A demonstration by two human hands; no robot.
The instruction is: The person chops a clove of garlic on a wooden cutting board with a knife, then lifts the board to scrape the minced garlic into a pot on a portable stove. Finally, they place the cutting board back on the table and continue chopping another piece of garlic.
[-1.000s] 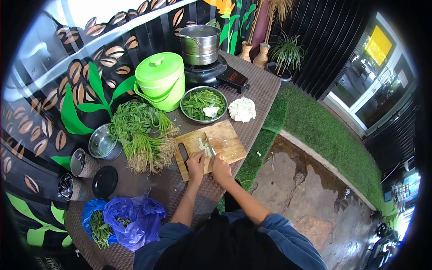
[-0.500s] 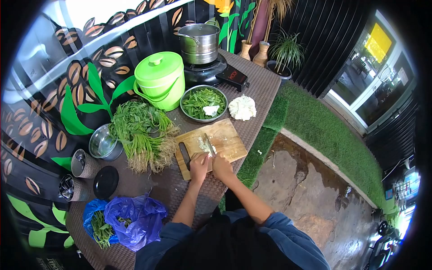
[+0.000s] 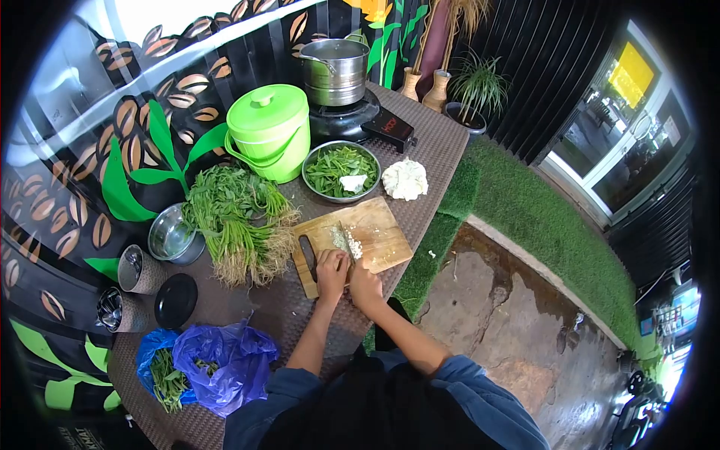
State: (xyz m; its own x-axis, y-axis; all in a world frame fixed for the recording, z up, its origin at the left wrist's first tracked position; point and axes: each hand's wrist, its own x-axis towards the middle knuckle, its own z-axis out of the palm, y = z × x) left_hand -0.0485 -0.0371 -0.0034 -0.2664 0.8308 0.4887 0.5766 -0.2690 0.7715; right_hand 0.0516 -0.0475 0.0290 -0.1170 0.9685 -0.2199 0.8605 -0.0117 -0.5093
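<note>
A wooden cutting board (image 3: 386,251) lies at the table's front edge, with finely chopped white pieces (image 3: 355,246) that look like garlic spread on it. My right hand (image 3: 365,288) grips a knife (image 3: 346,238) by the handle, its blade pointing away from me among the pieces. Fingers bent and together, my left hand (image 3: 331,276) rests on the board just left of the blade; whatever is under its fingertips is hidden. A steel bowl (image 3: 341,199) of cut green leaves with a white item on top stands behind the board, beside a whitish bundle (image 3: 405,180).
Rooted leafy greens (image 3: 240,225) lie left of the board. Around them are a lidded green bucket (image 3: 268,131), a metal bowl (image 3: 174,236), cutlery holders (image 3: 142,274), a black lid (image 3: 176,302) and blue plastic bags (image 3: 225,367). A steel pot (image 3: 335,75) sits on a stove (image 3: 341,124).
The knife blade has shifted slightly left, and more white pieces show to its right. My left fingers have flattened a little over the board; my right hand has dropped slightly toward me.
</note>
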